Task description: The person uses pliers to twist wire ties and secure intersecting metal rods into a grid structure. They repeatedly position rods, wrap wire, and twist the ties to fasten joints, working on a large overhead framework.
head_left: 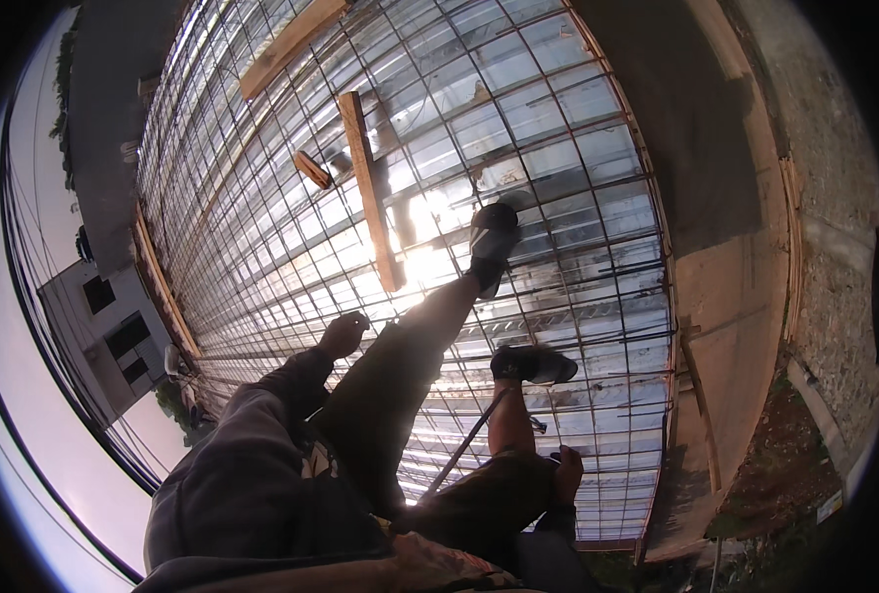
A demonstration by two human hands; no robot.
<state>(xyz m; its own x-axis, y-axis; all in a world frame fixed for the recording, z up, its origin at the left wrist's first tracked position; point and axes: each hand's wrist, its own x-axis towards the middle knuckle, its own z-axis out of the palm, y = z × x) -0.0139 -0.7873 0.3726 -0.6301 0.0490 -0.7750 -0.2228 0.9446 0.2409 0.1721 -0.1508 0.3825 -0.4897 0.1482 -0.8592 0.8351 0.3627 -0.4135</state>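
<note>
My left hand (343, 336) hangs above the steel rebar grid (548, 227), beside my thigh, its fingers curled closed. Whether anything small is inside it I cannot make out. On the other side, my right hand (567, 472) is low by my bent knee, dark in shadow, with its fingers closed; what they hold is not clear. Just ahead of it is a small dark object (538, 425), too dim to name. A thin dark rod (467, 443) slants between my legs. My dark shoes (494, 237) stand on the grid over shiny corrugated metal sheets (583, 336).
A long wooden board (368, 188) lies across the bars ahead, with a short wood piece (311, 170) beside it and another plank (291, 47) farther off. Timber edging (167, 287) borders the left. Beyond the right edge is lower brown ground (721, 296). Cables and a grey building (103, 336) appear far left.
</note>
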